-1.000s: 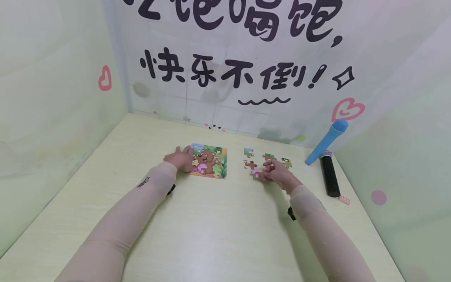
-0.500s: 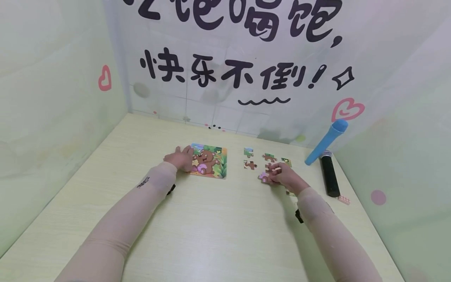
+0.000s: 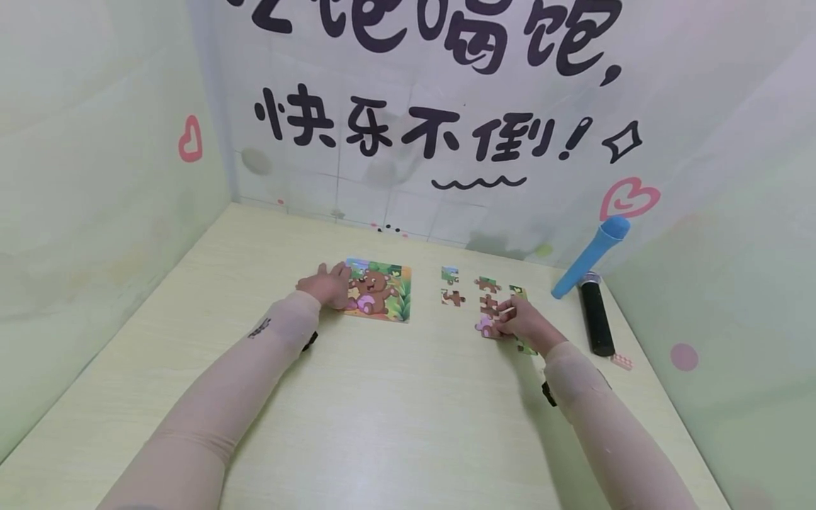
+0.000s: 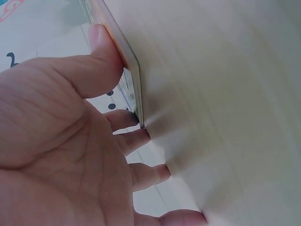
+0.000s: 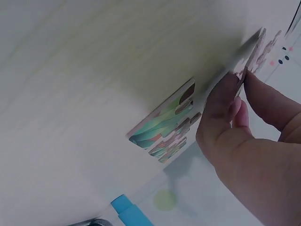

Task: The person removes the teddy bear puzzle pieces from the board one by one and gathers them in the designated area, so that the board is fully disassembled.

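Observation:
My left hand (image 3: 326, 285) rests at the left edge of a flat bear picture board (image 3: 387, 280) on the table. In the left wrist view its thumb and index finger touch the board's edge (image 4: 126, 41), while the other fingers are spread against the tabletop. My right hand (image 3: 525, 320) pinches a pink and brown jigsaw piece (image 3: 486, 327) between thumb and fingers. In the right wrist view that piece (image 5: 254, 52) stands tilted. Other loose jigsaw pieces lie around it: a brown one (image 3: 489, 304) just behind and a green one (image 3: 526, 348), partly hidden by the hand.
Two more jigsaw pieces, a blue-green one (image 3: 449, 275) and a brown one (image 3: 452, 297), lie between the board and the right hand. A blue toy microphone (image 3: 589, 258) leans at the right wall. Beside it are a black microphone (image 3: 597, 319) and a small pink block (image 3: 622, 362).
My right hand has moved right and slightly toward me with the pink and brown jigsaw piece, bringing it below the brown piece. The left hand has stayed on the board.

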The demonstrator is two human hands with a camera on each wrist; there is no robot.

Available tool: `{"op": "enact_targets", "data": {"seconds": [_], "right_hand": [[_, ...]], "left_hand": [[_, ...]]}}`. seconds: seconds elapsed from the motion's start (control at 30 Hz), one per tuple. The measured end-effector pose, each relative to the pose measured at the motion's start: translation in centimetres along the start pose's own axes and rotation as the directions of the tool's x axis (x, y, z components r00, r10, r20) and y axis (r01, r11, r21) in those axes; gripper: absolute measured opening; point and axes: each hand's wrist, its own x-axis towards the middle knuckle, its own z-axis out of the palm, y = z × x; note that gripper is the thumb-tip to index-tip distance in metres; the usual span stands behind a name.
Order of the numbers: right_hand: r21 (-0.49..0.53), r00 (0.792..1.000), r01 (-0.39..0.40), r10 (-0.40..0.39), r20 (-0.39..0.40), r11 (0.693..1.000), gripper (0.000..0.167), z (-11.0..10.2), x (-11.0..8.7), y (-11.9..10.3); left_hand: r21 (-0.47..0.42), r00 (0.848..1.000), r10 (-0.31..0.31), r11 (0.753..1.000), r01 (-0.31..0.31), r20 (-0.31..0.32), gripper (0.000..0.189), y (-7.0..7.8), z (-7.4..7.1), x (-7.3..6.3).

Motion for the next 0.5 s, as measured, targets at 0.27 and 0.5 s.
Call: {"op": "enact_targets", "data": {"seconds": [0.27,0.5], "right_hand": [[-0.101,1.000,0.013,-0.015,-0.015,0.995,0.034,-0.09,-0.40,0.13],[-0.139,0.999,0.013,-0.017,-0.027,0.990,0.038,-0.07,-0.38,0.44]], "left_hand": [[0.001,1.000,-0.006,1.000,0.006,0.013,0.074,-0.12,-0.05,0.13],[-0.001,1.000,-0.009,1.000,0.009,0.015,0.074,-0.02,-0.09,-0.04]]}}
